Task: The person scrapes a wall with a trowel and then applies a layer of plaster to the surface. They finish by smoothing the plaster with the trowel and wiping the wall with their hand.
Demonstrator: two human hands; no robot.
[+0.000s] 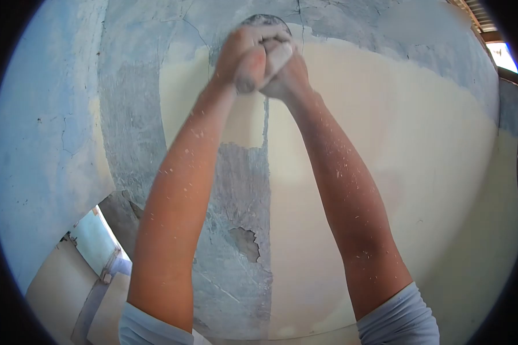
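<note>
Both my arms reach up in front of a wall. High on it, my left hand and my right hand are close together, fingers wrapped round a dusty tool with a dark rounded head. Its head overlaps the grey-blue part of the wall, just above the cream area. A thick, blunt end with a reddish patch points toward me between the hands. White dust coats the fingers, and pale flecks dot both forearms. Motion blur and the fingers hide the tool's exact kind.
Worn grey plaster runs down between my arms, with a broken patch low on it. Light blue wall stands at left, above an opening at lower left. Upper right shows a bright gap under roofing.
</note>
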